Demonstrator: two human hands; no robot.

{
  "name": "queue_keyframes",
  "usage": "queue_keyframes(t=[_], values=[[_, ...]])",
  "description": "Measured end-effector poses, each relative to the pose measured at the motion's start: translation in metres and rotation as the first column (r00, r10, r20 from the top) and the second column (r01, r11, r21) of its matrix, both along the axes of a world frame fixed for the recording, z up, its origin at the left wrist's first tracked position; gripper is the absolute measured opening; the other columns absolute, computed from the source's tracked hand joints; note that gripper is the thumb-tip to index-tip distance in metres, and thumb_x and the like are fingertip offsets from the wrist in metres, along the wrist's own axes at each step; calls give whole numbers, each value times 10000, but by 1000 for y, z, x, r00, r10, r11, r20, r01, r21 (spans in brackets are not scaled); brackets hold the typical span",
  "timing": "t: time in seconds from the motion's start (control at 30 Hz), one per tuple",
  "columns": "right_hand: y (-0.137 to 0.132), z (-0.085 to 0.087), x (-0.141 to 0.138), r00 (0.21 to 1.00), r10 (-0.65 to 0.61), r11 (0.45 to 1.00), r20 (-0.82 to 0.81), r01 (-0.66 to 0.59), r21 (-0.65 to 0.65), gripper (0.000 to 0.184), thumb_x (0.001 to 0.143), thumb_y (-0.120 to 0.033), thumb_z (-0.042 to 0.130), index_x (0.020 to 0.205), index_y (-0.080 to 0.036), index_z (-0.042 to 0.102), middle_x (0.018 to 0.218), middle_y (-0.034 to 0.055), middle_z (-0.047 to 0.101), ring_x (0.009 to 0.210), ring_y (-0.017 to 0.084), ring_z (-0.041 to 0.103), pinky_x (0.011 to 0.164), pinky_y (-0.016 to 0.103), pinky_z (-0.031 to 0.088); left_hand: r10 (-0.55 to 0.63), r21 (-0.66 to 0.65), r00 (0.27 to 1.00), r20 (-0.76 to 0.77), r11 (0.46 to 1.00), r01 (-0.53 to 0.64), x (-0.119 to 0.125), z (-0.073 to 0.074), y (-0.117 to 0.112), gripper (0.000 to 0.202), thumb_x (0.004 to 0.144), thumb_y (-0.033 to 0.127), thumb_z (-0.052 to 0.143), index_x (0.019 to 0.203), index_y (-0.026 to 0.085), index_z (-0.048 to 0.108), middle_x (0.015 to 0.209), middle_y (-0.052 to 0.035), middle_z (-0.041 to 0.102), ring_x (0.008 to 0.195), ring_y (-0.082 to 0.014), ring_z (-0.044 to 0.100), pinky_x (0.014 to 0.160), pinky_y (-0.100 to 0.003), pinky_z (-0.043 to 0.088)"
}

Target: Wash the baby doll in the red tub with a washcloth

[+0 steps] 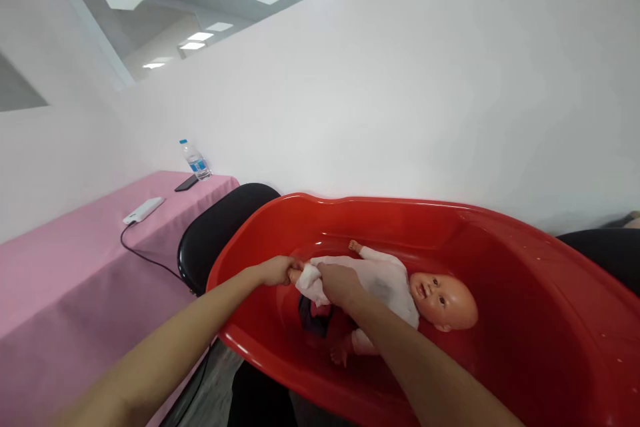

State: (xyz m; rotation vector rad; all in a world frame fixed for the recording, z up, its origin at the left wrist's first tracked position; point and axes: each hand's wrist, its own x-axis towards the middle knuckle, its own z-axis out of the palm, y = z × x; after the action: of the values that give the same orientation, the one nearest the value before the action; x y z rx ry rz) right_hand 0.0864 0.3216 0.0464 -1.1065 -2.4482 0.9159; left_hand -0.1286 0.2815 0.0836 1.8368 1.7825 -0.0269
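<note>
A baby doll in a white garment lies on its back inside a red plastic tub, head to the right. My left hand is closed around the doll's foot at the tub's left end. My right hand grips the bunched white trouser leg just beside it. A dark piece of cloth lies under the doll's legs.
A black chair stands left of the tub. A table with a pink cloth runs along the left wall, bearing a white power bank with a cable, a dark phone and a water bottle. A white wall lies behind.
</note>
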Motion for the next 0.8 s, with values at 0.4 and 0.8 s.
queue_keyframes(t=[0.4,0.8], values=[[3,26,-6,776,-54,927,-628,-194,-321,388,921,-327,535,1248,-190,693,1098,85,767,1024,244,711,928,386,567,222,0,649,728,946,-324,13,10,-12,323,664,216,731,969,154,650,888,-33,721,849,-216,682,829,-357,528],[-1,29,-16,910,162,977,-382,-203,-69,479,857,-157,561,1287,-323,692,1425,14,646,1306,238,613,1139,418,485,33,243,833,552,949,-199,7,18,-19,453,710,208,686,1150,113,635,1204,-164,723,1057,-312,666,889,-385,524]])
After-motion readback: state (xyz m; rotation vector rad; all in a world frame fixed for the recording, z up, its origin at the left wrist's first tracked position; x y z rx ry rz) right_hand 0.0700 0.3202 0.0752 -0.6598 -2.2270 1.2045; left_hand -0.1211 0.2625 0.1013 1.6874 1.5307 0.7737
